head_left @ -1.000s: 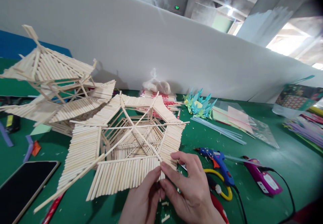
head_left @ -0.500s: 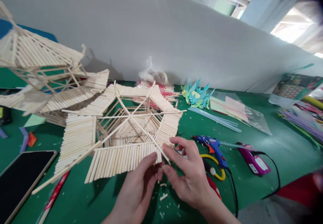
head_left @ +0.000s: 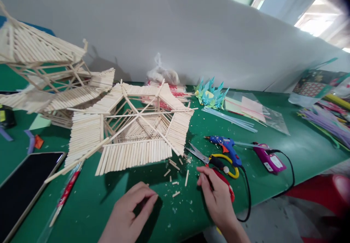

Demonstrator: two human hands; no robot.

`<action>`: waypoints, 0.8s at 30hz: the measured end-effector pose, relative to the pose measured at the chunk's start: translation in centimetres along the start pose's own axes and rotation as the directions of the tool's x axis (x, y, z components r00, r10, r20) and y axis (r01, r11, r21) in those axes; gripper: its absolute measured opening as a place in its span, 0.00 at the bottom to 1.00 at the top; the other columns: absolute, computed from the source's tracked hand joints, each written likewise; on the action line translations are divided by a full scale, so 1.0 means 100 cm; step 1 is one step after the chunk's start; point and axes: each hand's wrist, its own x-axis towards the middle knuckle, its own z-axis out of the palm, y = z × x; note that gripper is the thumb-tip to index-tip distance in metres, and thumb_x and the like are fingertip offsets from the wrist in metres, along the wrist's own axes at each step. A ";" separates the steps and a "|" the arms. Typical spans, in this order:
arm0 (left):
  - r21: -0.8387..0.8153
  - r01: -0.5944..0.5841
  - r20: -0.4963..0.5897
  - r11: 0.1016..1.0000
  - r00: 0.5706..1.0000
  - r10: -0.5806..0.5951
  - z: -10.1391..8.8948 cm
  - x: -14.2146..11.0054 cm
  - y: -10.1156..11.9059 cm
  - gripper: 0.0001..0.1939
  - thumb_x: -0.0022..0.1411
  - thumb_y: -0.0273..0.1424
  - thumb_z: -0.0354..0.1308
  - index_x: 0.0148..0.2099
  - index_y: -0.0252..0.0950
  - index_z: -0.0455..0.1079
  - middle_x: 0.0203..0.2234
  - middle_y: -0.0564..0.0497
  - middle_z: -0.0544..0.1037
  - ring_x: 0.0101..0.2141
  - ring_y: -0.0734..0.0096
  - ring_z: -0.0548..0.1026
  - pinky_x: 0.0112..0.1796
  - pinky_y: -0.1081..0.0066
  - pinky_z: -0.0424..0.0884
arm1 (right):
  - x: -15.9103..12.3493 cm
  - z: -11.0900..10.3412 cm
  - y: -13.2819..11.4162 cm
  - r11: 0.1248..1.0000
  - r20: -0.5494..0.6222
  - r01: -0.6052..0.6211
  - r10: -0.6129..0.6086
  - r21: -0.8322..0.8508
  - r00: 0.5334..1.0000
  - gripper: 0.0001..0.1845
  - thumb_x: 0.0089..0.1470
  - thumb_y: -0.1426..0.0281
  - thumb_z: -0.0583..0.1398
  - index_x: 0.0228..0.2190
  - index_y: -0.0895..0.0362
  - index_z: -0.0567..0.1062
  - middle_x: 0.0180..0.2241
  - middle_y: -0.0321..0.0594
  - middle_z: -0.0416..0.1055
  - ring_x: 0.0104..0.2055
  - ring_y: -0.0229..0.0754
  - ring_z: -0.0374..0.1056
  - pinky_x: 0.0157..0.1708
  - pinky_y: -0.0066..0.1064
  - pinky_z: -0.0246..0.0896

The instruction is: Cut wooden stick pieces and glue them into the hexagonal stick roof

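Note:
A six-sided roof of thin wooden sticks [head_left: 131,126] lies on the green table [head_left: 306,144], its near edge facing me. Cut stick bits [head_left: 175,166] are scattered just in front of it. My left hand [head_left: 128,210] rests on the table below the roof, fingers loosely curved and lying together, with nothing visible in them. My right hand [head_left: 216,195] is curled on the red handle of the scissors [head_left: 216,161], whose blades point toward the roof's right corner. Neither hand touches the roof.
A taller stick roof model [head_left: 41,64] stands at the left. A blue glue gun [head_left: 226,148] and a purple device [head_left: 269,161] with a black cord lie right of the scissors. A dark phone [head_left: 24,177], paper origami [head_left: 210,95] and plastic bags [head_left: 257,113] also sit on the table.
Both hands have let go of the roof's near right corner and drawn back toward me. The right hand has dropped onto the scissors, and the left has settled on the table.

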 end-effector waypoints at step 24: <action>0.248 -0.032 0.346 0.968 0.936 -0.058 0.048 0.024 0.023 0.07 0.48 0.21 0.51 0.21 0.34 0.66 0.19 0.51 0.68 0.25 0.64 0.66 0.30 0.64 0.58 | -0.018 0.015 -0.005 0.970 0.068 0.140 -0.156 0.197 0.985 0.11 0.55 0.76 0.51 0.40 0.55 0.67 0.31 0.39 0.67 0.29 0.37 0.65 0.28 0.25 0.62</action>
